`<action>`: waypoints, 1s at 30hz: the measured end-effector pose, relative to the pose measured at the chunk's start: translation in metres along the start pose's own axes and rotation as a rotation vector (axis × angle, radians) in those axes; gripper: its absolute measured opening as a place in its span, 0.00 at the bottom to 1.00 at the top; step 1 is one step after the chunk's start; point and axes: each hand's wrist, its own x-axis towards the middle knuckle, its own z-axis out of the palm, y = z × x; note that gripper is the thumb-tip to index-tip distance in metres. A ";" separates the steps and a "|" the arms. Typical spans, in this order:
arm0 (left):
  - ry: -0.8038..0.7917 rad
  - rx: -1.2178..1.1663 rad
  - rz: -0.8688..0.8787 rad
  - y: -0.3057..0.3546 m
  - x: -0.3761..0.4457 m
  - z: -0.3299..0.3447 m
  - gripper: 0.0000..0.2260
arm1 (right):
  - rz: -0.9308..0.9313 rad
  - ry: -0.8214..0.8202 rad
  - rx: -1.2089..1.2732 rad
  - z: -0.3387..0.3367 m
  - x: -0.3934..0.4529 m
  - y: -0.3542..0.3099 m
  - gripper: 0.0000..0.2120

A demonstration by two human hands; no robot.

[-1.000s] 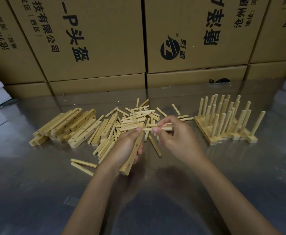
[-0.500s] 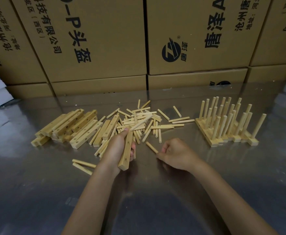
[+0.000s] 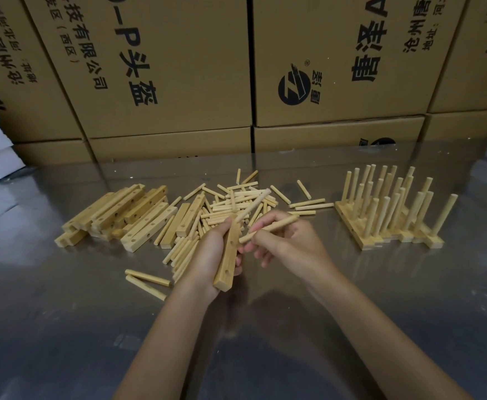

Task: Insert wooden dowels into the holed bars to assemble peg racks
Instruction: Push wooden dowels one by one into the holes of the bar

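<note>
Right hand (image 3: 291, 243) now brings dowel (image 3: 268, 228) beside bar (image 3: 228, 261).

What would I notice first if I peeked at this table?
Probably the two hands in the middle: the left hand grips a holed bar with one dowel already sticking out of its top, and the right hand pinches another dowel beside it. To the right stand finished peg racks, and behind the hands lies a messy pile of loose dowels.
</note>
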 end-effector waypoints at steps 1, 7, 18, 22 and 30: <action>-0.017 0.010 0.000 -0.001 -0.001 0.002 0.16 | -0.013 0.006 -0.011 0.002 -0.001 0.001 0.03; -0.014 0.043 0.007 -0.003 -0.003 0.007 0.18 | -0.096 0.047 -0.089 0.002 0.000 0.002 0.04; 0.025 0.046 0.005 -0.001 -0.004 0.009 0.19 | -0.080 -0.026 -0.075 -0.001 -0.002 -0.001 0.06; 0.029 0.032 0.001 -0.001 -0.004 0.009 0.20 | -0.059 -0.008 -0.106 0.000 0.000 0.002 0.04; 0.072 0.067 0.023 -0.001 0.000 0.007 0.22 | -0.082 -0.033 -0.143 0.000 -0.001 0.002 0.03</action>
